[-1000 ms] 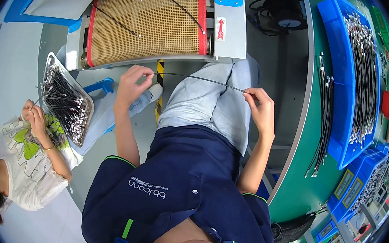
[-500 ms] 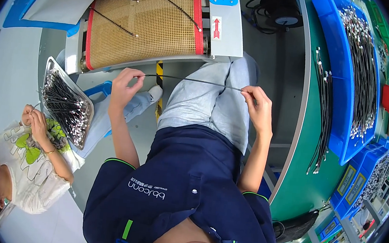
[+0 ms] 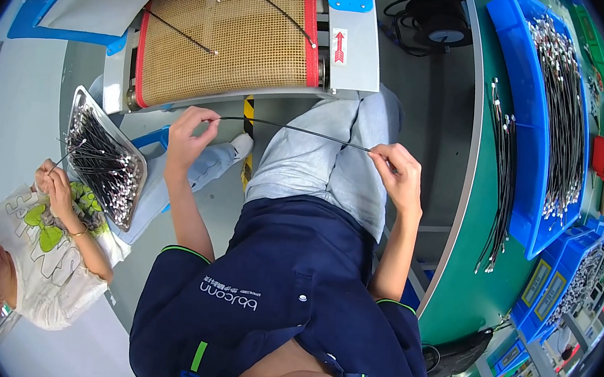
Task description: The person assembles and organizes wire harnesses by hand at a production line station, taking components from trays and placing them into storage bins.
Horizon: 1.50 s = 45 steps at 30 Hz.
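A thin black cable (image 3: 293,127) stretches between my two hands above my lap, bowing slightly upward. My left hand (image 3: 191,134) pinches its left end between thumb and fingers, just below the machine's front edge. At the other end, my right hand (image 3: 397,170) pinches the cable a little lower. Both cable tips are hidden in the fingers. Ahead of my hands is a brown mesh conveyor belt (image 3: 220,57) with red edges. On it lie several black cables (image 3: 279,13), apart from one another, with small light ends.
At right, a green table (image 3: 443,304) carries a bundle of black cables (image 3: 499,178) and a blue bin (image 3: 531,189) full of more. At left, a co-worker's hands (image 3: 55,183) hold a cable beside a metal tray (image 3: 137,205) of cables. A cable reel (image 3: 441,24) stands behind.
My right hand has dropped slightly and shifted a little left, so the cable now slopes down toward it and bows more. My left hand barely moved. The cables on the belt sit almost unchanged.
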Each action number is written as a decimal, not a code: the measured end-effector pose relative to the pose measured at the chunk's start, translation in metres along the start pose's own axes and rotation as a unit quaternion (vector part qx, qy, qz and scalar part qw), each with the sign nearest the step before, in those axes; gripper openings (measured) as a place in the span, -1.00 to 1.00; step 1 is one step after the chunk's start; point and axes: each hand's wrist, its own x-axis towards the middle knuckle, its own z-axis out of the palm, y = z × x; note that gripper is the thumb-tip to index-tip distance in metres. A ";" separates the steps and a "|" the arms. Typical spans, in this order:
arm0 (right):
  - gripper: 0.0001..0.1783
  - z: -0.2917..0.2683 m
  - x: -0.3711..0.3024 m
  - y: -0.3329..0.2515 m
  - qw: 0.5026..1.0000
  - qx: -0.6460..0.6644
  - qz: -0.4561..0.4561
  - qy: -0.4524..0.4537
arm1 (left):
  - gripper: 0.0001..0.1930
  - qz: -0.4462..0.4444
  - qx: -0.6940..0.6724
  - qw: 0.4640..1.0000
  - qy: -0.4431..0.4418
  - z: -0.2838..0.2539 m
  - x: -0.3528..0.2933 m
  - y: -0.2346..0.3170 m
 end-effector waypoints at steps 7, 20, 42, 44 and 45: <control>-0.92 0.002 0.003 0.003 0.999 -0.013 -0.024 0.018 | -0.87 0.022 0.001 1.000 -0.010 -0.001 0.005 -0.001; -0.92 0.024 0.017 0.002 0.999 0.018 -0.010 0.048 | -0.92 0.040 0.014 0.999 0.006 -0.001 0.042 -0.030; -0.76 0.033 0.031 -0.028 0.972 0.033 0.131 0.191 | -0.74 0.119 0.118 0.985 0.039 0.004 0.144 -0.083; -0.84 -0.022 0.017 -0.041 0.945 -0.131 0.113 0.277 | -0.75 0.131 0.029 0.991 0.016 0.020 0.106 -0.047; -0.83 -0.050 0.003 -0.032 0.922 -0.169 0.112 0.328 | -0.75 0.141 0.012 0.990 -0.008 0.033 0.085 -0.034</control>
